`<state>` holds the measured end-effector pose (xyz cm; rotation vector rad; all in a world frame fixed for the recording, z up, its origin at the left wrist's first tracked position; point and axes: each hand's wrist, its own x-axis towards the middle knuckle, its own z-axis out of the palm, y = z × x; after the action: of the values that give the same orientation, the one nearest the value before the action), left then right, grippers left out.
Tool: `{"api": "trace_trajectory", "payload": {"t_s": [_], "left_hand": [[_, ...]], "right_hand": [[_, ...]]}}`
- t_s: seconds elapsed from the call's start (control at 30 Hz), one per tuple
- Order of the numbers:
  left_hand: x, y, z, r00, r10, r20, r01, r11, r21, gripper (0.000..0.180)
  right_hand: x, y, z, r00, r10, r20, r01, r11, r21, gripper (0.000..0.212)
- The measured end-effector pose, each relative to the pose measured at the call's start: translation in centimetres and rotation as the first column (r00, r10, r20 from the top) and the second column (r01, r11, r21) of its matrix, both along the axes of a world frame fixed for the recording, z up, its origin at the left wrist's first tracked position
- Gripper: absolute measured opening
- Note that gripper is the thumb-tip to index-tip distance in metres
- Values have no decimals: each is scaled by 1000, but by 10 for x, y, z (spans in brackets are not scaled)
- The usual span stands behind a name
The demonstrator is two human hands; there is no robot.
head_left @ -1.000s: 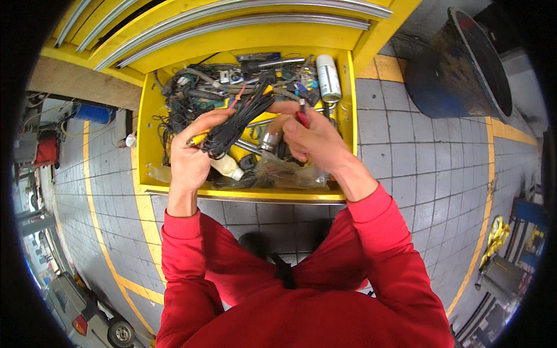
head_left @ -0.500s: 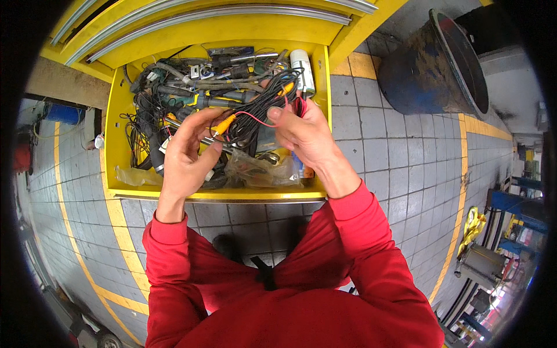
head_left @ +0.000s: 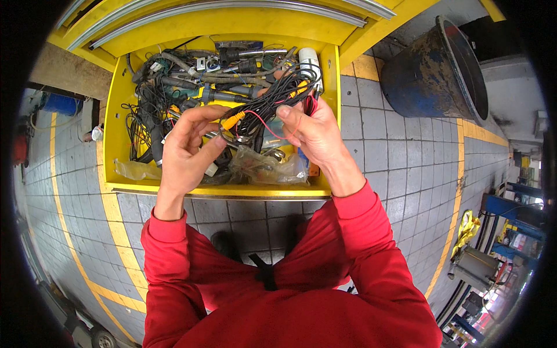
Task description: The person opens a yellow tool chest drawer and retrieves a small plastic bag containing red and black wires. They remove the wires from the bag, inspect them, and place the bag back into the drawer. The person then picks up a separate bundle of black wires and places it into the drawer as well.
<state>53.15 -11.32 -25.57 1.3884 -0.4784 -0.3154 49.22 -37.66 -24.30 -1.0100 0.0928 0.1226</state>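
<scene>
A coiled bundle of thin black cable [head_left: 268,103] is raised over the open drawer between my hands. Yellow plugs and a thin red wire [head_left: 261,118] show on it. My right hand [head_left: 316,132] closes on the bundle's right end, its thumb pressing from above. My left hand [head_left: 192,145] curls at the opposite end, thumb and forefinger at a cable loop beside a yellow plug [head_left: 234,120]; its other fingertips are partly hidden. Beneath lies the yellow drawer [head_left: 333,98], filled with tangled cables, hoses and tools.
A white spray can [head_left: 308,58] lies at the drawer's far right corner. Clear plastic bags [head_left: 270,168] lie along its near side. Further drawers [head_left: 232,26] rise beyond. A large dark bin [head_left: 418,75] stands at the right on grey floor tiles [head_left: 400,162].
The view has shifted slightly, so drawer and bin appear moved. The yellow plug by my left hand has turned a little, and the bundle stays between both hands.
</scene>
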Motion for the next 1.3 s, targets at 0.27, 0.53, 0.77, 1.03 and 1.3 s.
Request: {"api": "trace_trajectory", "payload": {"t_s": [0.27, 0.53, 0.77, 1.03, 1.3], "left_hand": [[-1, 0, 0, 996, 82, 23, -82, 997, 13, 40], [-1, 0, -3, 999, 51, 3, -51, 998, -30, 36], [-3, -1, 3, 997, 73, -5, -73, 997, 3, 34], [-1, 2, -1, 996, 90, 0, -90, 995, 31, 32], [0, 2, -4, 995, 100, -17, -100, 995, -21, 30]], "right_hand": [[2, 2, 2, 1000, 10, -23, -10, 1000, -2, 65], [2, 2, -1, 1000, 1, 5, -1, 1000, 8, 57], [1, -1, 0, 999, 34, -4, -34, 999, 1, 67], [0, -1, -4, 999, 46, -16, -46, 998, -41, 66], [1, -1, -4, 999, 50, -10, -50, 998, -30, 67]]}}
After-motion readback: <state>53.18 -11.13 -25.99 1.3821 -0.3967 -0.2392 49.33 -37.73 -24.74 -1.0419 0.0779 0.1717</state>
